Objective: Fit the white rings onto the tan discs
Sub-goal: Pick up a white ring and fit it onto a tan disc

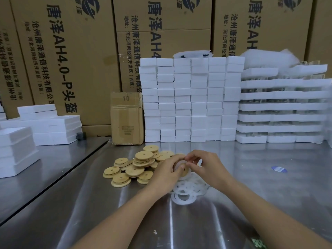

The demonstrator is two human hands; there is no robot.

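Backed by a wall of brown cartons (71,60), dark lettering printed down their faces. In front and below, a wide steel table (251,186), shiny, with a dark gap slanting off at the left. Along its far edge, columns of white foam blocks (190,99) stacked high. To their right, stacked white trays (282,106) with something dark between the layers, too small to make out. At far left, lower piles of white foam slabs (50,126). Between slabs and blocks, one small cardboard box (126,119), upright, marked 10 on its flap.

Nearer, left of centre on the steel, a loose pile of tan discs (140,164), each with a small hole in the middle, some overlapping, some stacked. Just right of that pile and beneath the wrists, a heap of white rings (190,191), flat and lapped over one another.

Above that heap, both hands meeting. Left hand (165,172) curled round one tan disc (186,173), thumb laid across its face. Right hand (206,166) pinching a white ring (178,165) at the disc's upper edge. Ring lying against the disc's face, between left thumb and right fingertips; fully seated or not, impossible to tell. Off to the right, alone on the table, a small blue-and-white sticker (278,169).
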